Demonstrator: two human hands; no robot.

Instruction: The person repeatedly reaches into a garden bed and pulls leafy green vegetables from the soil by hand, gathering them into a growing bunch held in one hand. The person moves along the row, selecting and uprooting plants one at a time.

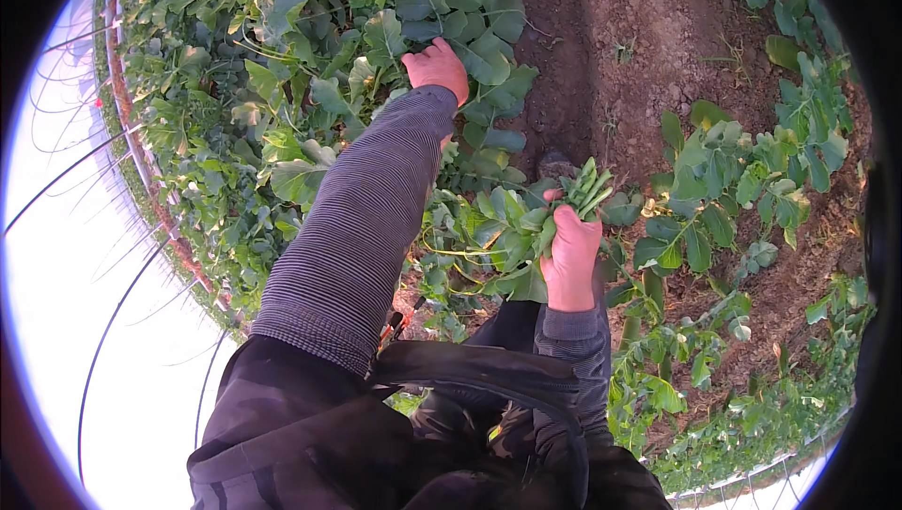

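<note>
My left hand [438, 70] reaches into a dense bed of lobed green leaves [486, 59], at the edge beside a bare soil furrow. Its fingertips are partly hidden among the foliage, so I cannot see whether they grip a stem. Closer to my body, my right hand [574, 249] is closed around a bunch of picked greens [585, 189]. The pale cut stalks stick out above the thumb, and the leaves hang to the left of the fist.
A furrow of brown soil [557, 52] runs away from me between the planted rows. More leafy plants [705, 193] grow on the right. Thin curved hoops [106, 348] rise along the left edge. An orange-and-black object [396, 327], partly hidden, lies near my waist.
</note>
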